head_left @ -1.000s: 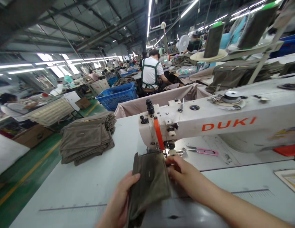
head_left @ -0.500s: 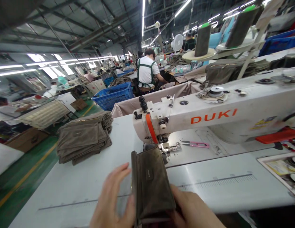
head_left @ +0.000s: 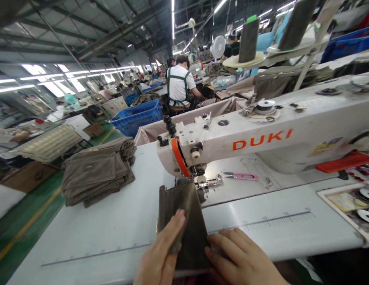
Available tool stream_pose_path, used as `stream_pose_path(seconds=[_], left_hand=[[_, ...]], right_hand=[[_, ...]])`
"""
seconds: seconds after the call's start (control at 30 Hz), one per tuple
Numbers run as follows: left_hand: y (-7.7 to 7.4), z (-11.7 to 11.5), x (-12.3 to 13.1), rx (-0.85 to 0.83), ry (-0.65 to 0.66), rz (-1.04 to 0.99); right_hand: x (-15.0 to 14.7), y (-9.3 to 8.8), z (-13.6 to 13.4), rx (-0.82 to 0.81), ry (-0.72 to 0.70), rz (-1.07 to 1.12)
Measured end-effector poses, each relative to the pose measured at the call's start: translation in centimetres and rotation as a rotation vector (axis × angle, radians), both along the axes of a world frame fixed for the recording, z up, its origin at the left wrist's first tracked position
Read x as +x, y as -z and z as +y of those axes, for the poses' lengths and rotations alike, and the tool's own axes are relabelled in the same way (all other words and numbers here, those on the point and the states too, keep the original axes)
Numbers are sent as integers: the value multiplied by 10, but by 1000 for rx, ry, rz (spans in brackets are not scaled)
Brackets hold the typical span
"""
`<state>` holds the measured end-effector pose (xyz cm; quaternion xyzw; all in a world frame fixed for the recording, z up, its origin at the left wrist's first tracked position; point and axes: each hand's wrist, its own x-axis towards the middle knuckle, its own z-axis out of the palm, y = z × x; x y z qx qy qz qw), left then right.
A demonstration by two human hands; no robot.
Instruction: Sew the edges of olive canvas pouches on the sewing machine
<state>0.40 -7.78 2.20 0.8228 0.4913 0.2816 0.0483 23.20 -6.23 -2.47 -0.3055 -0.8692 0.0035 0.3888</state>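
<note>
A dark olive-brown fabric bag (head_left: pixel 192 225) lies on the sewing table, its far end at the presser foot (head_left: pixel 199 180) of the sewing machine. My left hand (head_left: pixel 165 249) rests on the bag's left part with fingers stretched along it; they cover its middle. At the near right edge, my right hand (head_left: pixel 238 251) grips the bag between thumb and curled fingers. The bag's near end is partly hidden by both hands. Pink-handled thread snips (head_left: pixel 240 176) lie on the machine bed, right of the presser foot.
A stack of similar bags (head_left: pixel 96 170) sits at the table's left. The machine arm (head_left: pixel 261 134) spans the right side. Bobbins (head_left: pixel 367 215) lie in a tray at far right. Behind are a blue crate (head_left: pixel 138 116) and a seated co-worker (head_left: pixel 180 85).
My left hand has moved right, from beside the bag onto it, covering the small label patch. My right hand's fingers have come up over the bag's right edge. The view has shifted slightly.
</note>
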Motion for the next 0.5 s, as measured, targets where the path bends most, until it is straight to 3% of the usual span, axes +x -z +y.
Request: stream_pose_path(seconds=[0.1,0.17,0.27,0.5], left_hand=[[22,2,3,183,243,437],[37,3,4,243,278,601],[46,2,3,255,278,626],[41,11,8,261,244,626]], right_hand=[[-4,8,4,68,-37,85],[-5,11,6,90,-39,98],[-4,12,5,97,-36,85],[-6,10,6,71,-23,80]])
